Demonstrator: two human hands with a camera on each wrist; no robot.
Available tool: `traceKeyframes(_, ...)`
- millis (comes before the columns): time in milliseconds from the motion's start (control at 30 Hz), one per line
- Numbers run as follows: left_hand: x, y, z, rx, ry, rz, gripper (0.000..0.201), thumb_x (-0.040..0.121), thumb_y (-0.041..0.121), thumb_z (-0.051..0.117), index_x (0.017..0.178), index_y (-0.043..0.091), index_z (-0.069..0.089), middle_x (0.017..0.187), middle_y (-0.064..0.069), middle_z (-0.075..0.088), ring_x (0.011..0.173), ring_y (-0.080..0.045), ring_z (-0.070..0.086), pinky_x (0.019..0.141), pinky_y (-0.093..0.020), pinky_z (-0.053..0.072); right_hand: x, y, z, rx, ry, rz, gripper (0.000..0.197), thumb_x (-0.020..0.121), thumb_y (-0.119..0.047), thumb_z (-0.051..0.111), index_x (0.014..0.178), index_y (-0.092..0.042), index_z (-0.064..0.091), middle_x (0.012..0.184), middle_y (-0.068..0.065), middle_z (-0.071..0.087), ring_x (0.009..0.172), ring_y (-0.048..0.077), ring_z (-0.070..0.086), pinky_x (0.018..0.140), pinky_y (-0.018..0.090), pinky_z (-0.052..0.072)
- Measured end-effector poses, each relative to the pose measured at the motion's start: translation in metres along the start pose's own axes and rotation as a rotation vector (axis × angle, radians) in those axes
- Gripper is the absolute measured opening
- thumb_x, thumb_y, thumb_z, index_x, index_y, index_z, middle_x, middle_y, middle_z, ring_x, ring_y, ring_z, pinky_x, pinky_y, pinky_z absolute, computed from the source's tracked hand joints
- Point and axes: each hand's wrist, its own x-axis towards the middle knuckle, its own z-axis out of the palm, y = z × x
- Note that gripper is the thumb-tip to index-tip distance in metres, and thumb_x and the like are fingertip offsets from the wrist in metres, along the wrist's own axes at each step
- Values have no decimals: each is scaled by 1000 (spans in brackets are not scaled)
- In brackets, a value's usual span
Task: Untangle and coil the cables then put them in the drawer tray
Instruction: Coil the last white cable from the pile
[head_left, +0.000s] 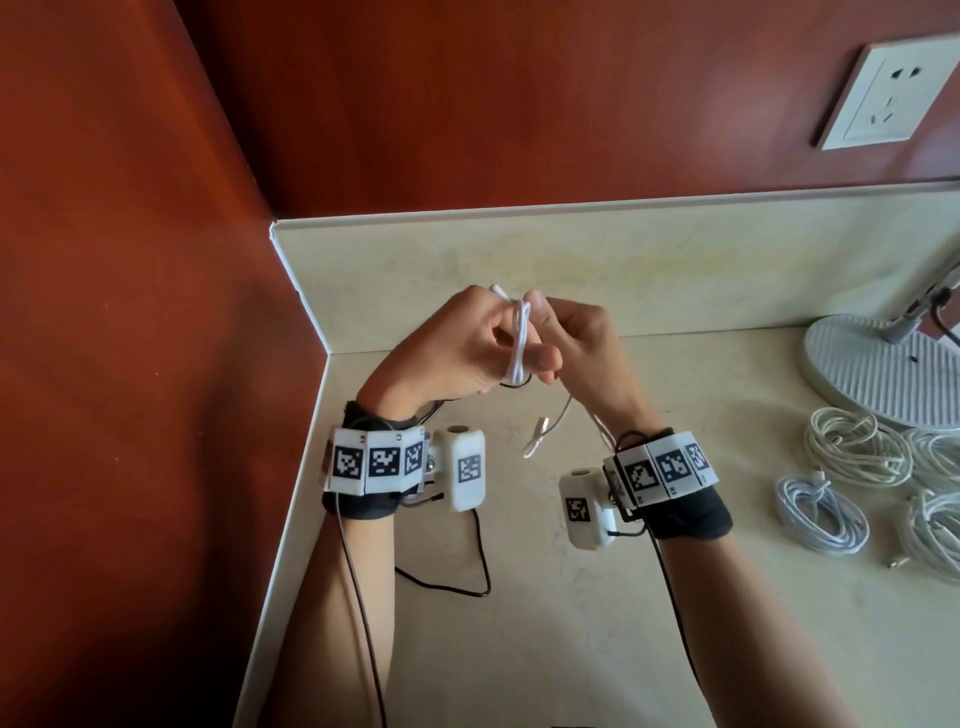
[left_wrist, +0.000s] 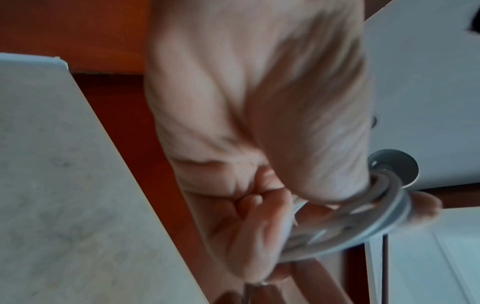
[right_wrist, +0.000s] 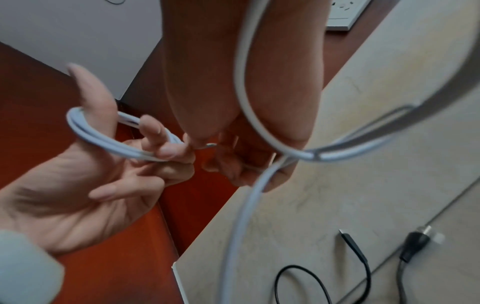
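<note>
A: How is the white cable held?

B: Several turns of it are wound around the thumb and a finger of the left hand, above the counter, near the corner of the red-brown wall. The other fingers of that hand are curled, as is seen in the right wrist view.

A: And the right hand?

B: The same cable is pinched between its fingertips, just beside the coil. A loose length is seen hanging below that hand, with a connector end dangling above the counter.

A: What else is shown?

B: Four coiled white cables are laid on the counter to the right, near a round white lamp base. A black cable is draped on the counter between the wrists. A white wall socket is mounted above. A drawer tray cannot be made out.
</note>
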Motion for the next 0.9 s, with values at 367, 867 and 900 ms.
traceKeyframes(367,-4,2,-9,32,295,139,36,98,28,60,89,-3,77,52,18,58,45,2,52,53,-16,39,-18,10,27,-164,-198,38,56,112,-44,33,74,-14,62,58,-11,47,50,4,42,55,17,33)
traceKeyframes(867,11,-32,-4,-73,572,34,53,108,50,38,88,26,81,61,-12,57,44,-4,40,49,-21,34,-25,-3,42,-391,-315,-95,28,112,-23,36,114,-2,56,83,9,63,72,30,55,73,48,43)
traceKeyframes(900,11,-32,-5,-103,579,20,54,108,47,38,86,23,80,64,-13,60,44,-4,42,47,-20,34,-26,-3,42,-400,-321,-91,28,112,-23,36,115,-4,57,85,7,64,73,29,56,73,46,43)
